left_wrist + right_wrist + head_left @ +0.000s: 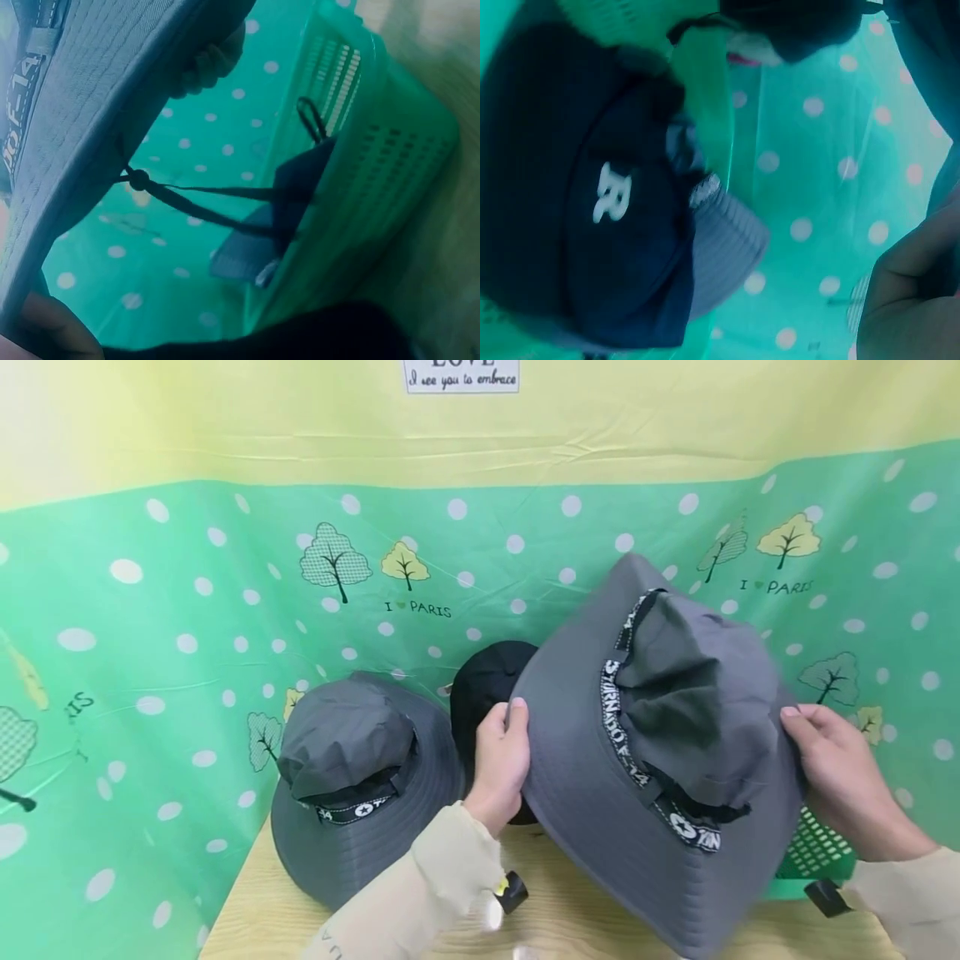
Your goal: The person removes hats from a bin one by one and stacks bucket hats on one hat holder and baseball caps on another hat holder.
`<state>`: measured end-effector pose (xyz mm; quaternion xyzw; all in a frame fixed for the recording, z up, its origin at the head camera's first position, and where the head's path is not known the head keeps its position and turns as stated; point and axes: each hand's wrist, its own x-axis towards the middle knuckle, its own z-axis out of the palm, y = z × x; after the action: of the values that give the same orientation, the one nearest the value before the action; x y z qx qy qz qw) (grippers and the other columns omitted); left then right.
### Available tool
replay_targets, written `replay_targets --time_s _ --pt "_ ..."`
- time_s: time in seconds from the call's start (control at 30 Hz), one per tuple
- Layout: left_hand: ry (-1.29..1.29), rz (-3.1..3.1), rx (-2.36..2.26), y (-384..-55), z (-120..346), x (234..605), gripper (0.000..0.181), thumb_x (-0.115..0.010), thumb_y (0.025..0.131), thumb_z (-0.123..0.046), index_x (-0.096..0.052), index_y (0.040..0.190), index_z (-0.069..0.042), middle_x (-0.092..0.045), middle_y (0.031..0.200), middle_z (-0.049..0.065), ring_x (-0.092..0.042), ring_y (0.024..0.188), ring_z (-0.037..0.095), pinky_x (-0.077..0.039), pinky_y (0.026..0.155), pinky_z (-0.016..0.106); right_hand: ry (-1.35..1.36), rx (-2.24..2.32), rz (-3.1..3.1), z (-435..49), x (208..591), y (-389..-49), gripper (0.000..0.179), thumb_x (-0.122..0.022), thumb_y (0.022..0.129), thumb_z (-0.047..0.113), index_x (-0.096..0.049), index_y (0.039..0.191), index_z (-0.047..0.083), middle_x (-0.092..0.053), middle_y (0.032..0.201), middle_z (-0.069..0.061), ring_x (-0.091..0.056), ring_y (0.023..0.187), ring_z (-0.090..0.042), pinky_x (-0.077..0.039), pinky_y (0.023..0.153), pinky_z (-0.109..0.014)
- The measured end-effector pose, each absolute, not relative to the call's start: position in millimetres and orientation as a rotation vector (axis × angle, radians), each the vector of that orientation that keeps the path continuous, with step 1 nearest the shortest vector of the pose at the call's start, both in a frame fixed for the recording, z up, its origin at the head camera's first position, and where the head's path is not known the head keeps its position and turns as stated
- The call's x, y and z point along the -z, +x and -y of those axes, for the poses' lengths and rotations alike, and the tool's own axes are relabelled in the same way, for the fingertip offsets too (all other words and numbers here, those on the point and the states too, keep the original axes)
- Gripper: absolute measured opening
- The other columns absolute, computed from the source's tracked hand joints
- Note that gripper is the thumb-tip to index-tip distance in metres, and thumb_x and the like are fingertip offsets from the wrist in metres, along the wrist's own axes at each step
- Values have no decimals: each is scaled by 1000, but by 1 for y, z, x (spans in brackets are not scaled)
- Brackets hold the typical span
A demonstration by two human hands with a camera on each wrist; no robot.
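Both my hands hold a grey wide-brimmed hat [697, 693] up in front of me, tilted, its black-and-white lettered band showing. At the brim's left edge my left hand [501, 768] pinches the fabric with the thumb on top. My right hand [847, 772] grips the opposite edge, most of its fingers hidden behind the brim. A black chin cord [202, 214] with a toggle dangles under the hat in the left wrist view. Left of it, a similar grey hat [341, 743] rests on the table, and a black cap [483, 681] stands partly hidden between the two.
A green perforated basket [813, 856] stands at the right behind the held hat. In the right wrist view it contains a dark cap [630, 255] with a white R, and a grey brim [727, 247]. Polka-dot cloth [225, 635] hangs behind the wooden table [240, 914].
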<state>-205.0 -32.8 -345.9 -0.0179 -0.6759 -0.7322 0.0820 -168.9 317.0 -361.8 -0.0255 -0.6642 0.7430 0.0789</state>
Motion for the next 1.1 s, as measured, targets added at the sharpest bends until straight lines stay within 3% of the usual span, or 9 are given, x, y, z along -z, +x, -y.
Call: replay_targets --time_s 0.2,0.63,0.87,1.1 --pt "-35 2021 2091 -204 67 338 30 -47 101 -29 -56 85 -6 -49 76 3 -49 70 17 -43 65 31 9 -2207 1991 -281 356 -183 18 -52 99 26 -47 103 9 -61 80 4 -60 65 -11 -51 53 -28" --pt "156 2029 1988 -190 151 336 33 -45 101 -30 -50 79 -7 -48 76 4 -49 70 17 -43 64 29 59 -1872 2254 -192 354 -207 34 -42 101 36 -44 105 2 -56 77 0 -57 63 -12 -50 55 -30" --pt "283 2050 1917 -184 194 327 36 -47 100 -38 -53 84 -7 -49 79 1 -48 74 15 -43 66 27 38 -1834 2209 -146 351 -218 30 -42 102 30 -44 106 0 -57 72 -1 -55 59 -11 -48 53 -31" --pt "432 2022 1819 -176 239 328 33 -51 98 -38 -56 81 -9 -47 70 -4 -46 65 12 -40 56 26 20 -1925 2166 -94 342 -223 24 -48 101 21 -49 107 -1 -61 71 -6 -57 58 -12 -48 54 -29"
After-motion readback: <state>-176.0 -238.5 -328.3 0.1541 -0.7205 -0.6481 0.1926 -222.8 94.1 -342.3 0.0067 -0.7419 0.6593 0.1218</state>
